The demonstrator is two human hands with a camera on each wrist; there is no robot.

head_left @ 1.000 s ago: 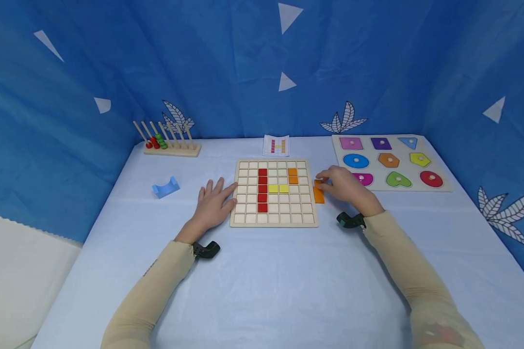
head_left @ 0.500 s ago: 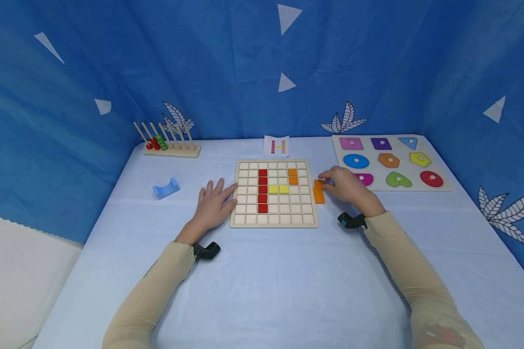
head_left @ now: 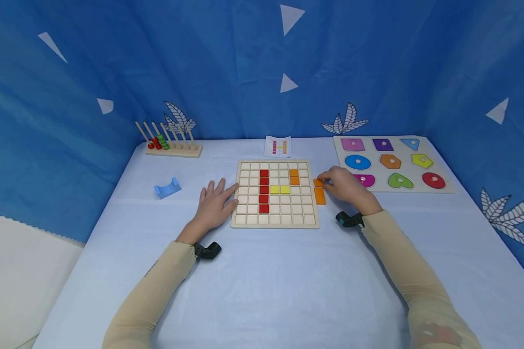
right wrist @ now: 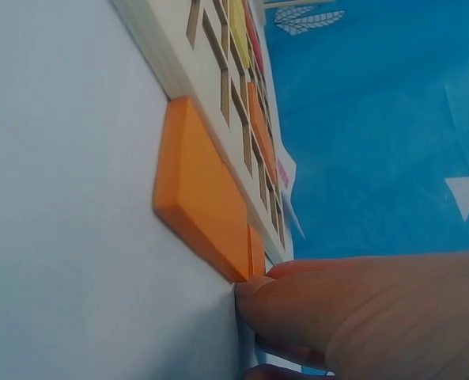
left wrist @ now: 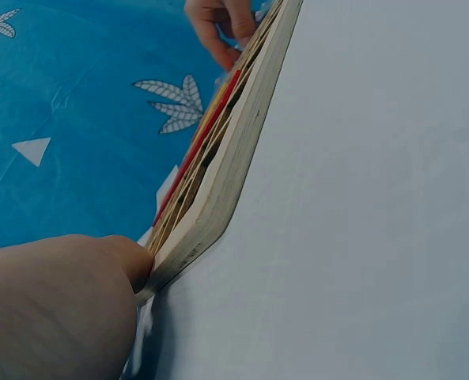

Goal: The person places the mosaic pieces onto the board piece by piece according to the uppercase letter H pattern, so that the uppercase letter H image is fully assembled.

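Note:
A wooden grid board (head_left: 250, 219) lies flat on the table. Red tiles (head_left: 264, 190) form a column in it, two yellow tiles (head_left: 280, 189) sit beside them, and two orange tiles (head_left: 294, 177) fill cells at the upper right. My left hand (head_left: 211, 208) has its fingers spread at the board's left edge; in the left wrist view the thumb (left wrist: 127, 261) touches the board's corner. To the board's right, my right hand (head_left: 342, 185) pinches a loose orange tile (right wrist: 255, 249) between thumb and finger, partly hidden. Nearer me lies more orange (right wrist: 198, 186), seemingly tiles end to end.
A card with a printed grid pattern (head_left: 277, 146) lies behind the board. A shape puzzle (head_left: 377, 188) is at the back right. A peg stand with beads (head_left: 174, 151) stands at the back left, and a blue curved piece (head_left: 168, 188) lies before it.
The orange tile under my right fingers has shifted slightly away from the other orange pieces, so a small gap shows. My left hand stays by the board.

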